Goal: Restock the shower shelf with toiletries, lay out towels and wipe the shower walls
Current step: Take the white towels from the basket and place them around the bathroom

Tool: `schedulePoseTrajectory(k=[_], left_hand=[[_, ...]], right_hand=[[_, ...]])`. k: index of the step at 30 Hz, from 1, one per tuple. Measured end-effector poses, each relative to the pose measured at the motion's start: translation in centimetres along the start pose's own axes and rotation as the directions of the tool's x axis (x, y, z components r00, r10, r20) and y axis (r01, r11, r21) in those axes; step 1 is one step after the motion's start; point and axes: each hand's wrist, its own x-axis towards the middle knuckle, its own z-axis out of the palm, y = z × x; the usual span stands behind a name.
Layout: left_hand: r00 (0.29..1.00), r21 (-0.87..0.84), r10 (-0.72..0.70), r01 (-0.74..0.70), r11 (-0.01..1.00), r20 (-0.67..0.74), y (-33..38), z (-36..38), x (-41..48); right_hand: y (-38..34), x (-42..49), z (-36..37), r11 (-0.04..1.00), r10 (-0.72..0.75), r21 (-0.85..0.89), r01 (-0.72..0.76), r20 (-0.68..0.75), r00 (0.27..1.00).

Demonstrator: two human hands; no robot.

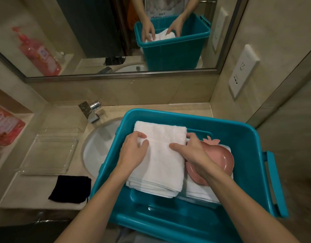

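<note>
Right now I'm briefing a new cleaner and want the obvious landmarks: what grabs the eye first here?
The big teal tub on the counter's right side, reaching over the sink, dominates. In it, the left hand and right hand grip a folded white towel, with a pink fruit-shaped dish to its right. Above, the mirror repeats it all.

Under my hands the folded towel [160, 155] is plain white, inside a teal bin [239, 134]. Right of my grip, a pink dish [219, 155]; left, a black cloth [70, 189].
</note>
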Motion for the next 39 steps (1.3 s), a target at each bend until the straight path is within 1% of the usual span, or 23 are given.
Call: schedulePoseTrajectory(k=[2,4,5,7,9,10,14,17,18,19,22,23,25,27,30,33,36,39], left_hand=[[0.998,-0.025,0.014,-0.016,1.000,-0.062,0.4,-0.2,-0.1],[0.993,-0.028,0.032,-0.036,0.999,-0.115,0.8,-0.3,-0.1],[0.993,0.005,0.029,-0.028,1.000,-0.111,1.0,-0.4,0.0],[0.999,0.153,-0.012,0.017,0.988,-0.038,1.4,-0.4,0.4],[0.997,0.325,-0.064,0.049,0.944,0.036,1.8,-0.2,0.7],[0.995,0.374,-0.087,0.060,0.925,0.055,2.0,-0.1,1.0],[0.980,0.397,-0.165,0.108,0.911,0.112,3.0,-0.3,1.7],[0.973,0.390,-0.166,0.092,0.916,0.162,3.4,-0.8,1.9],[0.967,0.365,-0.169,0.090,0.927,0.190,3.3,-1.0,2.0],[0.962,0.312,-0.165,0.091,0.946,0.218,3.3,-1.1,2.0],[0.939,0.032,-0.164,0.161,0.986,0.303,3.2,-1.9,2.1],[0.923,-0.079,-0.169,0.208,0.975,0.345,3.3,-2.2,2.1],[0.886,-0.273,-0.167,0.305,0.912,0.432,3.1,-2.7,2.1],[0.882,-0.367,-0.146,0.330,0.870,0.448,3.0,-3.1,2.6],[0.910,-0.467,-0.072,0.275,0.841,0.408,3.8,-3.7,3.5],[0.910,-0.564,0.035,0.226,0.794,0.414,5.8,-4.5,4.1],[0.886,-0.646,0.188,0.151,0.748,0.424,7.6,-5.3,4.0],[0.824,-0.703,0.338,0.099,0.704,0.455,8.6,-6.2,3.1]], right_hand=[[-0.4,0.0,-0.4,0.999,-0.016,0.033,0.018,-0.051,0.999],[-0.9,-0.1,-1.2,0.999,-0.051,-0.012,0.050,-0.093,0.994],[-1.0,0.0,-1.7,0.997,-0.061,-0.046,0.058,-0.083,0.995],[-1.0,0.1,-2.4,0.990,-0.060,-0.127,0.055,-0.030,0.998],[-1.0,0.2,-2.7,0.972,-0.058,-0.228,0.056,-0.003,0.998],[-1.2,0.1,-2.8,0.961,-0.059,-0.270,0.059,0.007,0.998],[-1.6,-0.2,-3.5,0.948,-0.022,-0.317,0.037,0.052,0.998],[-2.2,-1.1,-3.8,0.938,0.000,-0.345,0.026,0.077,0.997],[-2.3,-1.5,-3.9,0.942,0.020,-0.336,0.010,0.084,0.996],[-1.1,-0.5,-4.4,0.951,0.009,-0.308,0.016,0.078,0.997],[-0.7,-0.9,-4.7,0.969,-0.024,-0.243,0.036,0.054,0.998],[-0.7,-1.0,-4.8,0.977,-0.021,-0.210,0.030,0.043,0.999],[-1.1,-1.5,-5.1,0.992,-0.035,-0.122,0.037,0.012,0.999],[-1.6,-2.2,-5.4,0.996,-0.074,-0.050,0.072,-0.027,0.997],[-3.0,-4.0,-5.4,0.993,-0.109,0.045,0.113,-0.078,0.991],[-4.3,-6.2,-5.0,0.983,-0.155,0.068,0.168,-0.165,0.974],[-5.0,-8.9,-4.2,0.967,-0.206,0.079,0.241,-0.306,0.929],[-5.0,-12.9,-2.7,0.949,-0.223,0.099,0.300,-0.464,0.858]])
